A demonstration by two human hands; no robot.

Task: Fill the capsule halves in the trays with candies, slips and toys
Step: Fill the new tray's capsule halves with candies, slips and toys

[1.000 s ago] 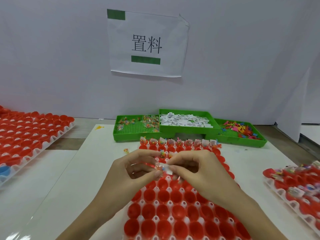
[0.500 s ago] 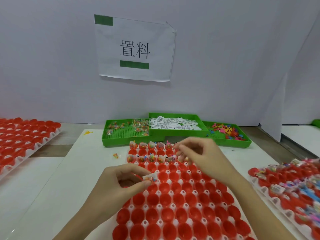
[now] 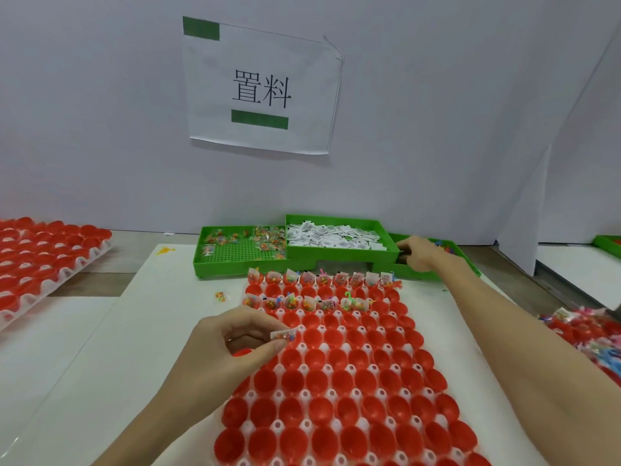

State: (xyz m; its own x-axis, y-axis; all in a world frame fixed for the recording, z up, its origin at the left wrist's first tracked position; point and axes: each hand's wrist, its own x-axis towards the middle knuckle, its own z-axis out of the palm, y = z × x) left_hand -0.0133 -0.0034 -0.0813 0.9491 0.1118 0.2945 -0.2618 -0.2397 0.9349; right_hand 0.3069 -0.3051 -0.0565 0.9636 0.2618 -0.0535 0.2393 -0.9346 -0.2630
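Note:
A white tray [image 3: 305,395] of red capsule halves lies in front of me. Its two far rows [image 3: 322,280] hold candy packets, slips and toys; the nearer halves are empty. My left hand [image 3: 235,348] hovers over the tray's left side and pinches a small candy packet with a white slip [image 3: 284,335] between thumb and fingers. My right hand [image 3: 418,253] reaches into the right green bin [image 3: 420,274] of coloured toys [image 3: 444,245], fingers curled down. What they hold is hidden.
Green bins of candy packets [image 3: 235,255] and white slips [image 3: 336,252] stand behind the tray. A tray of empty red halves [image 3: 40,264] lies at the left, a filled tray [image 3: 588,334] at the right. A loose candy packet [image 3: 220,295] lies on the white mat.
My right hand left the left hand, passed over the tray's far rows and reached the toy bin. My left hand kept the packet and slip and stayed over the tray.

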